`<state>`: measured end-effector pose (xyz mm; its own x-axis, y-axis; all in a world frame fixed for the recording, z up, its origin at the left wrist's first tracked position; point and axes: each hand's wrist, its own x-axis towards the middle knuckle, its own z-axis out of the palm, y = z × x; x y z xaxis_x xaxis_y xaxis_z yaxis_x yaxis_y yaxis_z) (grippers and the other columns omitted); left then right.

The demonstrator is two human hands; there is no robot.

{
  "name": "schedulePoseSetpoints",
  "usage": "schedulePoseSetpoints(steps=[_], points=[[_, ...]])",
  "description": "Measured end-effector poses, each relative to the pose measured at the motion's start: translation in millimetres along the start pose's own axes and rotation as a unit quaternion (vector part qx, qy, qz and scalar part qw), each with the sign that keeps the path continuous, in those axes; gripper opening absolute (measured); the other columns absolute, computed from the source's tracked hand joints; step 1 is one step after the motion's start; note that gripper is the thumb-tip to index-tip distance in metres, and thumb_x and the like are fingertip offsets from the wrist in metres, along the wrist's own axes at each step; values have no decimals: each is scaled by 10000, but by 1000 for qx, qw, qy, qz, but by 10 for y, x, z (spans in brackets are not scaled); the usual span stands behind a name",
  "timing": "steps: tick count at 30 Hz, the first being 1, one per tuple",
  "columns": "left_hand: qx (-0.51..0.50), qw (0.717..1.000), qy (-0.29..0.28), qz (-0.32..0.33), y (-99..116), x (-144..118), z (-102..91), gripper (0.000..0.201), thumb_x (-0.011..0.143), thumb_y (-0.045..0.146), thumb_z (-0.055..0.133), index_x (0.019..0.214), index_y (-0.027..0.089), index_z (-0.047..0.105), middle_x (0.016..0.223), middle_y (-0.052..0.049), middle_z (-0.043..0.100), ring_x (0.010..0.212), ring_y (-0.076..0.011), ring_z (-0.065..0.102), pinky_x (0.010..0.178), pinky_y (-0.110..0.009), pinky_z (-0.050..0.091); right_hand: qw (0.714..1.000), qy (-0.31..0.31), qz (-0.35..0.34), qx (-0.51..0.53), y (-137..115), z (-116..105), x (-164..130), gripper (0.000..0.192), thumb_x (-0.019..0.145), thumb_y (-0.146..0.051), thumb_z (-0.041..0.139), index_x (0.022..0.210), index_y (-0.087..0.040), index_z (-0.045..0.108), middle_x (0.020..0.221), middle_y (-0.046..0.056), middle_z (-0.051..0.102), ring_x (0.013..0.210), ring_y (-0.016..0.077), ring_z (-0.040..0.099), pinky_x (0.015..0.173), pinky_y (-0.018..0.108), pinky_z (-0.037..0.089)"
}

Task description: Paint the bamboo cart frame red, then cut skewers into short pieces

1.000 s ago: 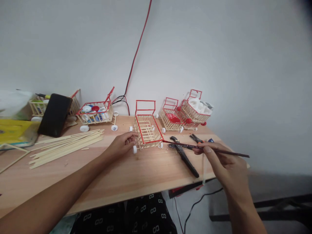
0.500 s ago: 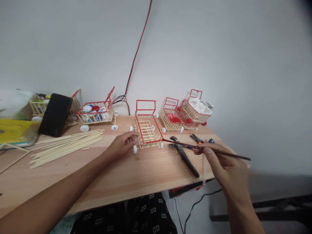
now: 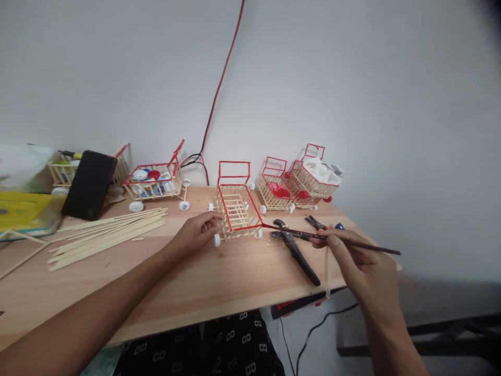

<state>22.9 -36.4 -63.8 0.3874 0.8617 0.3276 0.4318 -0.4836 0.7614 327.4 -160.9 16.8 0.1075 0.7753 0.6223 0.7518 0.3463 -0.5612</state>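
A miniature shopping cart (image 3: 239,228) made of thin wooden sticks stands mid-table, with white wheels and a red-painted top rim and handle. My left hand (image 3: 201,230) is closed at its left side, the curled fingertips holding the side sticks near a front wheel. Between the thumb and fingers of my right hand (image 3: 358,261) is a thin dark paintbrush (image 3: 297,232). Its red tip touches the rim at the cart's near right corner. Beneath the brush lie black-handled cutters (image 3: 299,258), and pliers (image 3: 315,223) rest behind it.
Another stick cart (image 3: 152,183) holds bottle caps at left. To the right stand a cart with a red paint container (image 3: 279,189) and one with white items (image 3: 321,171). Loose sticks (image 3: 111,235) lie left of my arm, near a leaning black phone (image 3: 90,185).
The brush tip has shifted very slightly right at the corner of the rim, and my right hand with it. My left hand and the cart look unmoved.
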Motion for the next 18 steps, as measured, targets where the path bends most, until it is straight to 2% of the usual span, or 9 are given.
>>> schedulePoseSetpoints(steps=[6, 9, 18], points=[[8, 1000, 0, -2, -17, -8, -1, 307, 828, 285, 516, 1081, 141, 613, 775, -6, 603, 646, -133, 508, 612, -231, 390, 1000, -8, 21, 11, 14, -21, 85, 172, 880, -358, 565, 923, -243, 686, 866, 30, 716, 834, 191, 684, 765, 302, 522], [4, 1000, 0, -2, -34, -4, 3, 302, 830, 285, 516, 1078, 143, 613, 772, -5, 601, 637, -130, 504, 608, -230, 390, 1000, -25, 1, 15, -18, -11, 139, 182, 884, -359, 553, 945, -241, 678, 904, 43, 709, 840, 194, 679, 728, 297, 527], [7, 1000, 1, 5, -49, 1, 12, 298, 839, 287, 507, 1081, 147, 610, 774, -5, 604, 632, -128, 499, 602, -233, 387, 994, -78, -59, -52, -92, 1, 191, 178, 901, -326, 526, 966, -235, 665, 917, 48, 706, 891, 206, 664, 793, 316, 498]])
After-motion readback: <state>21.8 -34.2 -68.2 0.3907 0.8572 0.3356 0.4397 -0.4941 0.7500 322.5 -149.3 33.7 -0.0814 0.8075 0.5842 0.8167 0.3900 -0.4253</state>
